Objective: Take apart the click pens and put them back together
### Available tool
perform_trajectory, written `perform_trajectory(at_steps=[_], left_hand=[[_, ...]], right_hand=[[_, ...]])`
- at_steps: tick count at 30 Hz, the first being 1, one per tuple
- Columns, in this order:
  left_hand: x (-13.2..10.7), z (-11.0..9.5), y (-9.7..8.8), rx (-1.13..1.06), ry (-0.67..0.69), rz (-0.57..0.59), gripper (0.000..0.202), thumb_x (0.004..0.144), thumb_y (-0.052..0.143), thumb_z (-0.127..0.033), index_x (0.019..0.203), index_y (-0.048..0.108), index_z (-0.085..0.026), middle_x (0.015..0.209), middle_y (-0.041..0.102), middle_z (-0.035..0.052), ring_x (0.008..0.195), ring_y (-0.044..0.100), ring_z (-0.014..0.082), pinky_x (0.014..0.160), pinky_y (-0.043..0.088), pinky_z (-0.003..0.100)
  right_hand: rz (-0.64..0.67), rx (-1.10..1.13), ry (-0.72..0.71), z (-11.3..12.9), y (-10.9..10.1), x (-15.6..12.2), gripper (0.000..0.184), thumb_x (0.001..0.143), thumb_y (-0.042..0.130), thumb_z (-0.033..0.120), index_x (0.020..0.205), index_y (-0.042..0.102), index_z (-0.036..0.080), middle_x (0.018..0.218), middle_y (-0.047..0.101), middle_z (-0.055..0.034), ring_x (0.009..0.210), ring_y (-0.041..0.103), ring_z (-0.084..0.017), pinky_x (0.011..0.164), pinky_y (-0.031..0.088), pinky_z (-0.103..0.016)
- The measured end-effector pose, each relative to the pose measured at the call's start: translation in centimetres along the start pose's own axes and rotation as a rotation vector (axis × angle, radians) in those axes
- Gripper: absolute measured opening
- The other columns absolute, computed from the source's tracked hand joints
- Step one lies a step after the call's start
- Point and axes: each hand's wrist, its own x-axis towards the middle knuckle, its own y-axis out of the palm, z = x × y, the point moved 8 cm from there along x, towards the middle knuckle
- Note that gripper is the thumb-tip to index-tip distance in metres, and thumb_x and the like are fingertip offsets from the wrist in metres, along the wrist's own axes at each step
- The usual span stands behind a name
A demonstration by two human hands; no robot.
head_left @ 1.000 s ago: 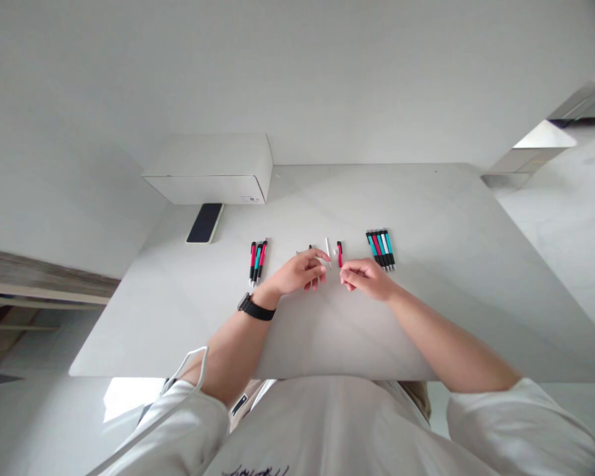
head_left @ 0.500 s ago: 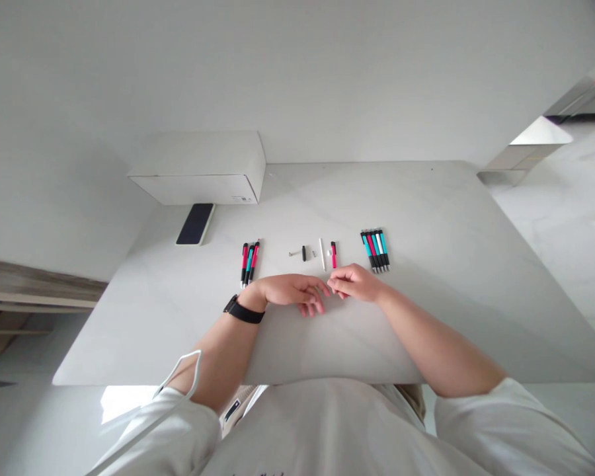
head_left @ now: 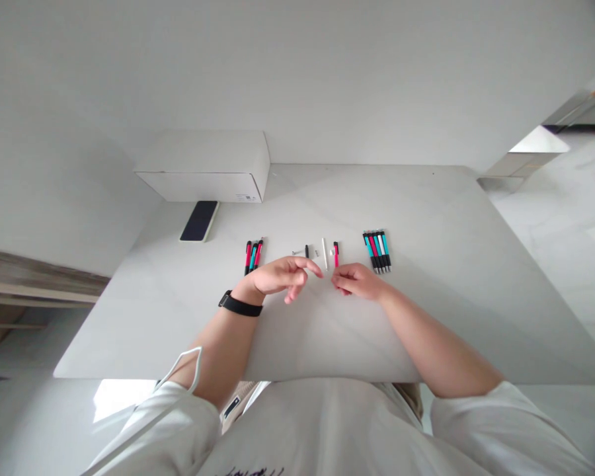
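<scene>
My left hand point(head_left: 285, 276) is over the table, its index finger stretched toward a thin white refill point(head_left: 325, 254) and the other fingers loosely bent apart; nothing shows in it. Facing it, my right hand point(head_left: 357, 280) has its fingers curled together in a pinch, and whatever they may hold is hidden. Right above that hand lies a pink pen barrel point(head_left: 336, 253) with a black clip end. To the left of the refill are a short black grip piece point(head_left: 307, 251), a tiny spring-like part point(head_left: 317, 253) and a small metallic part point(head_left: 297, 252).
Several pens point(head_left: 377, 251) in blue, pink and white lie side by side at right. Three more pens point(head_left: 254, 254) lie at left, partly behind my left hand. A phone point(head_left: 199, 221) rests before a white box point(head_left: 198, 187) at the back left of the table point(head_left: 436, 225).
My left hand has drawn away leftward and slightly up from my right hand, its index finger now stretched out. My right hand stays nearly in place, still pinched.
</scene>
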Motion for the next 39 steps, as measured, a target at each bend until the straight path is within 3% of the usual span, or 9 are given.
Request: perform_trajectory(at_steps=[3, 6, 8, 11, 15, 18, 21, 30, 39], left_hand=[[-0.8, -3.0, -3.9, -0.026, 0.383, -0.407, 0.036, 0.104, 0.060, -0.049, 0.123, 0.069, -0.020, 0.051, 0.047, -0.0069, 0.060, 0.068, 0.0160, 0.085, 0.061, 0.038], [-2.9, -5.2, -6.0, 0.164, 0.694, -0.819, 0.050, 0.100, 0.066, -0.045, 0.146, 0.052, -0.031, 0.100, 0.072, 0.0043, 0.108, 0.073, 0.0206, 0.112, 0.051, 0.047], [-3.9, -5.8, -6.2, 0.388, 0.718, -1.007, 0.063, 0.097, 0.070, -0.043, 0.154, 0.042, -0.036, 0.140, 0.061, 0.0111, 0.135, 0.060, 0.0245, 0.117, 0.046, 0.049], [-4.3, -5.8, -5.8, 0.795, 0.546, -1.165, 0.063, 0.097, 0.068, -0.035, 0.154, 0.042, -0.034, 0.155, 0.047, 0.0138, 0.146, 0.048, 0.0289, 0.118, 0.044, 0.051], [-3.2, -4.3, -5.3, 1.251, 0.228, -1.138, 0.047, 0.091, 0.072, -0.025, 0.136, 0.063, -0.029, 0.146, 0.055, 0.0136, 0.138, 0.052, 0.0354, 0.123, 0.034, 0.059], [-2.4, -3.1, -5.5, 1.410, 0.112, -1.119, 0.026, 0.090, 0.073, -0.024, 0.116, 0.072, -0.028, 0.142, 0.058, 0.0124, 0.135, 0.053, 0.0377, 0.125, 0.026, 0.064], [-2.2, -2.6, -5.8, 1.464, 0.070, -1.109, 0.007, 0.091, 0.073, -0.024, 0.098, 0.075, -0.026, 0.138, 0.061, 0.0114, 0.129, 0.055, 0.0364, 0.122, 0.030, 0.061], [-3.1, -4.4, -6.5, 1.099, 0.230, -1.173, 0.010, 0.099, 0.064, -0.033, 0.103, 0.070, -0.025, 0.102, 0.072, 0.0062, 0.090, 0.066, 0.0217, 0.090, 0.052, 0.037], [-2.7, -3.5, -6.4, 0.723, 0.325, -1.157, 0.016, 0.097, 0.065, -0.037, 0.105, 0.068, -0.024, 0.099, 0.075, 0.0033, 0.087, 0.069, 0.0161, 0.085, 0.056, 0.030]], right_hand=[[0.009, 0.031, 0.002, 0.1, 0.1, -0.2, 0.045, 0.094, 0.065, 0.062, 0.080, 0.067, 0.019, 0.064, 0.063, 0.0010, 0.059, 0.055, -0.013, 0.062, 0.044, -0.026], [-0.014, -0.010, -0.039, 0.7, 0.2, -0.5, 0.043, 0.096, 0.064, 0.060, 0.081, 0.068, 0.019, 0.061, 0.062, 0.0017, 0.056, 0.053, -0.012, 0.059, 0.042, -0.026], [-0.071, -0.028, -0.085, 1.4, -0.1, -0.8, 0.042, 0.097, 0.062, 0.059, 0.083, 0.069, 0.020, 0.061, 0.062, 0.0016, 0.054, 0.051, -0.012, 0.057, 0.040, -0.026], [-0.300, -0.104, -0.160, 3.1, -1.7, -1.2, 0.041, 0.100, 0.059, 0.058, 0.085, 0.070, 0.021, 0.064, 0.065, 0.0003, 0.057, 0.057, -0.014, 0.058, 0.043, -0.027], [-0.616, -0.487, -0.291, 7.3, -3.9, -1.3, 0.035, 0.104, 0.056, 0.047, 0.083, 0.071, 0.023, 0.071, 0.068, -0.0018, 0.067, 0.062, -0.018, 0.069, 0.046, -0.031], [-0.624, -0.680, -0.396, 9.6, -3.8, 0.4, 0.019, 0.104, 0.056, 0.031, 0.103, 0.074, 0.024, 0.089, 0.074, -0.0040, 0.085, 0.067, -0.022, 0.090, 0.048, -0.037], [-0.562, -0.854, -0.396, 9.6, -3.0, 3.5, 0.032, 0.099, 0.056, 0.016, 0.125, 0.072, 0.027, 0.115, 0.072, -0.0080, 0.109, 0.064, -0.026, 0.103, 0.045, -0.043], [-0.334, -1.102, -0.360, 6.4, 0.1, 10.2, 0.024, 0.094, 0.066, 0.013, 0.101, 0.082, 0.028, 0.136, 0.063, -0.0091, 0.130, 0.050, -0.032, 0.112, 0.036, -0.051], [-0.513, -0.834, -0.385, 8.6, -2.4, 5.2, 0.022, 0.104, 0.054, 0.021, 0.119, 0.070, 0.024, 0.110, 0.074, -0.0083, 0.099, 0.066, -0.025, 0.091, 0.048, -0.037]])
